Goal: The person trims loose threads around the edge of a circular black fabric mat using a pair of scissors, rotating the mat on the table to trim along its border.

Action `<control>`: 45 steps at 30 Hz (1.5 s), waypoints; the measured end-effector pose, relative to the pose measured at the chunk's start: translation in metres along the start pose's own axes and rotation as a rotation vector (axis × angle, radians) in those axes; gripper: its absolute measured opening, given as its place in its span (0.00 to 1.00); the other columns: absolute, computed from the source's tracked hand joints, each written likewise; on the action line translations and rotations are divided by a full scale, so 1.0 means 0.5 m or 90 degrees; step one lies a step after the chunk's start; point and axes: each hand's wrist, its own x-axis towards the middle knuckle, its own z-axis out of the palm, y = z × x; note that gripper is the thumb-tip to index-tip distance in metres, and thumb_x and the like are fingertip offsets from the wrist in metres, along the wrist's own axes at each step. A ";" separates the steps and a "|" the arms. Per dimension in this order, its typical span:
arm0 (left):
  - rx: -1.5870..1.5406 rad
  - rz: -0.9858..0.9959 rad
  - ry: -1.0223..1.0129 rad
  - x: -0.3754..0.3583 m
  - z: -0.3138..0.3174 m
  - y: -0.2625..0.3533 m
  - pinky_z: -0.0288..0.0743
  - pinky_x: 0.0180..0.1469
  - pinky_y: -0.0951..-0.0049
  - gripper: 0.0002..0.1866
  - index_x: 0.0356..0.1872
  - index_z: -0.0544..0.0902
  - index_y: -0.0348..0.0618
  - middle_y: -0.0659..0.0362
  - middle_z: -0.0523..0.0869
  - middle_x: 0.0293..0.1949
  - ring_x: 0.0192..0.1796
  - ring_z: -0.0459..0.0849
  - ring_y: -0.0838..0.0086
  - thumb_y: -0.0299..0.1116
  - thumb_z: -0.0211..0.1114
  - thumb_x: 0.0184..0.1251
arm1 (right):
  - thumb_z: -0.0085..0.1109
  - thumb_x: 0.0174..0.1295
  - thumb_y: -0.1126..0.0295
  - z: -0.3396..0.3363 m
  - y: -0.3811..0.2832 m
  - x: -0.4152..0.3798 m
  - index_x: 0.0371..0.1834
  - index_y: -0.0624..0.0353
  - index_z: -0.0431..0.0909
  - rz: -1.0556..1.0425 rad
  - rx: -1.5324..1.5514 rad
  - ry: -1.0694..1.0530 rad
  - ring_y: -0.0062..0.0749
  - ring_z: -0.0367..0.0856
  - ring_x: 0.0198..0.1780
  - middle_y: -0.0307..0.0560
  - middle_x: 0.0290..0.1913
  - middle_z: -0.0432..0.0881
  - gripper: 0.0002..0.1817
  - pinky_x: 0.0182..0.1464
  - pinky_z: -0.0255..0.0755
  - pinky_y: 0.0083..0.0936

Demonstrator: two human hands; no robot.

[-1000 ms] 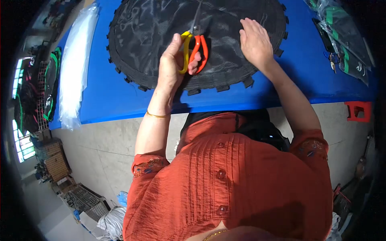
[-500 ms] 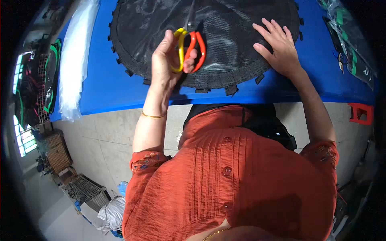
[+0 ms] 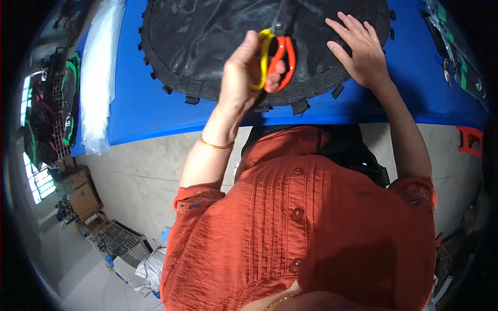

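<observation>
My left hand (image 3: 244, 72) is closed around scissors (image 3: 289, 67) with one yellow and one red handle loop. Their blades point away from me, over a round black mesh mat (image 3: 207, 46). The mat lies flat on the blue table surface and has short black strap tabs spaced along its edge. On the right part of the mat, near its rim, my right hand (image 3: 361, 54) rests palm down with the fingers spread.
A stack of clear plastic sheeting (image 3: 97, 78) lies at the table's left. Small snips (image 3: 446, 70) and black-and-green packed pieces (image 3: 461, 57) are at the right. A red plastic stool (image 3: 471, 141) stands beyond the front edge. Wire crates (image 3: 122, 243) sit on the floor at lower left.
My left hand has moved right across the mat with the scissors in it. The right hand keeps its place on the mat. The camera view has shifted slightly.
</observation>
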 end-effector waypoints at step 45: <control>0.084 0.055 0.031 0.058 -0.016 0.043 0.69 0.31 0.68 0.30 0.59 0.80 0.46 0.50 0.87 0.35 0.26 0.75 0.70 0.64 0.47 0.87 | 0.65 0.72 0.55 -0.001 -0.143 0.007 0.72 0.57 0.81 0.067 0.015 0.048 0.55 0.72 0.76 0.62 0.73 0.78 0.29 0.80 0.57 0.59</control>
